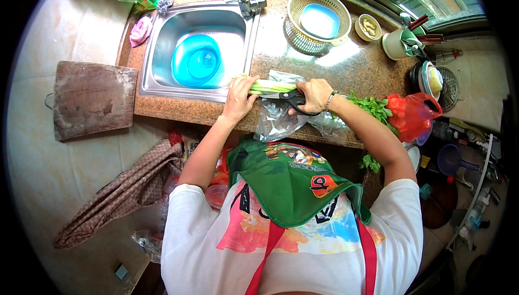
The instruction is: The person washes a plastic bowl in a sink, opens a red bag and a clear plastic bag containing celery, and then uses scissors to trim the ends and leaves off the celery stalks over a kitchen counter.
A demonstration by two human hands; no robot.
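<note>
A bunch of leafy green stalks, likely celery (271, 86), lies across the granite counter beside the sink. My left hand (240, 97) grips its pale root end at the sink's right rim. In my right hand (314, 95) are black-handled scissors (294, 99), their blades pointing left along the near side of the stalks. Whether the blades are apart is hard to tell. The leaves (371, 110) spread out beyond my right forearm. Under and in front of the stalks lies a clear plastic bag (277, 118).
A steel sink (146, 68) holds a blue basin (182, 66). Behind stand a colander (344, 11) with a blue container, a small bowl of ginger (368, 27) and a utensil holder (393, 45). A red plastic bag (409, 112) sits right; a wooden board (95, 100) hangs left.
</note>
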